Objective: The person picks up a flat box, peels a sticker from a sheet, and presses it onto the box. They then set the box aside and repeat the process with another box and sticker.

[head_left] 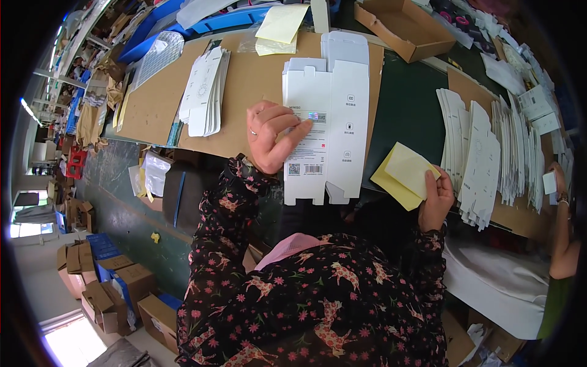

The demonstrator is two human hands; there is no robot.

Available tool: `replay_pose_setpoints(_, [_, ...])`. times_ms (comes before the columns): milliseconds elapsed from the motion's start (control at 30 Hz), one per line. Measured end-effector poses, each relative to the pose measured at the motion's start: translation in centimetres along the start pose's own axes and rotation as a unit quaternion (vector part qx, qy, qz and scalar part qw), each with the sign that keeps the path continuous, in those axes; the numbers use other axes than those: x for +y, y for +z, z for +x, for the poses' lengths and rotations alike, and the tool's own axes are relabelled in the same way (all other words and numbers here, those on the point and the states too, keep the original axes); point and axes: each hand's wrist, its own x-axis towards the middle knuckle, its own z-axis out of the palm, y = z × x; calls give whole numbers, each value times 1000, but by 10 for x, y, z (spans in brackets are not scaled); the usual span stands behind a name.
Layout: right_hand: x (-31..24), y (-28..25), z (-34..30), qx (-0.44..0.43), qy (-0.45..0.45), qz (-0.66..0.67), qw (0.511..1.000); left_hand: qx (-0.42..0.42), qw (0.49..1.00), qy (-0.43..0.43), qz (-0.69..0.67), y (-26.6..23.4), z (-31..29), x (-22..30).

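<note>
A flattened white printed carton [347, 140] lies before me, on top of other flat white cartons. A small shiny rectangular sticker [317, 117] sits on its panel. My left hand [273, 136] is over the carton's left edge, fingers curled in with nothing seen in them. Its thumb tip presses at the sticker's left end. Off to the right, my right hand [436, 199] pinches a folded pale yellow sheet [403, 174] between thumb and fingers, just above the table's near edge. No sticker can be made out on the sheet's visible face.
At the left, a stack of flat white cartons [206, 92] lies on brown cardboard [244, 85]. More flat cartons [477, 165] stand in rows at the right. Beyond them a co-worker's hand [555, 180] holds a small white box. An open cardboard tray [406, 33] is at the back.
</note>
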Motion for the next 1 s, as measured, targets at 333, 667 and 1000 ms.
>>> replay_pose_setpoints(333, [-2, -1, -1, 2, 4, 0, 1000, 1, 1000, -10, 0, 1, -1, 2])
replay_pose_setpoints(667, [-2, 1, 1, 1, 6, -9, 1000, -1, 1000, -9, -1, 0, -3, 0])
replay_pose_setpoints(1000, [2, -3, -1, 2, 3, 2, 1000, -14, 1000, 9, 11, -11, -4, 17])
